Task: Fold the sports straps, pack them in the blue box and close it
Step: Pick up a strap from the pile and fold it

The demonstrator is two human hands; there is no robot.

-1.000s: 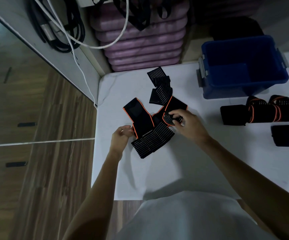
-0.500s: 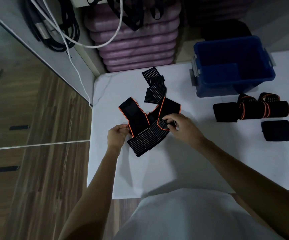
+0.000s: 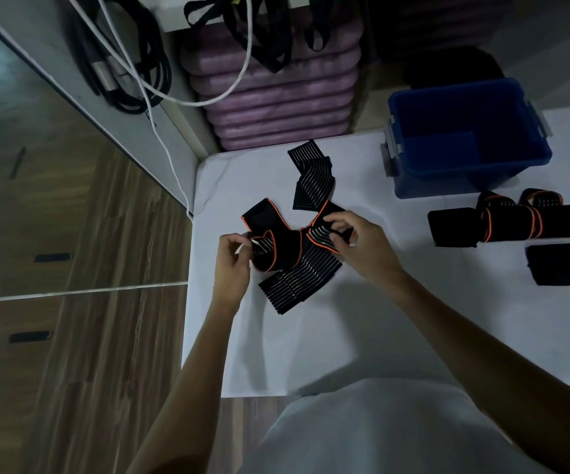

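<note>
A black sports strap (image 3: 293,254) with orange edging and grey stripes lies unfolded on the white table (image 3: 310,354). My left hand (image 3: 234,265) pinches its left end, which is curled up off the table. My right hand (image 3: 362,244) grips the strap's right part near its orange edge. The striped tail (image 3: 310,179) trails toward the table's back. The blue box (image 3: 464,142) stands open at the back right, with no lid in view. Two rolled straps (image 3: 505,222) lie in front of the box, and a folded black one (image 3: 562,265) sits nearer to me.
The table's left edge drops to a wooden floor (image 3: 71,336). Behind the table stand stacked purple mats (image 3: 273,97), with black bands and a white cable (image 3: 160,97) hanging over them. My white shirt (image 3: 379,432) fills the bottom of the view.
My left hand has lifted and curled the strap's left end upward. My right hand has shifted its hold on the right part. The camera has turned slightly.
</note>
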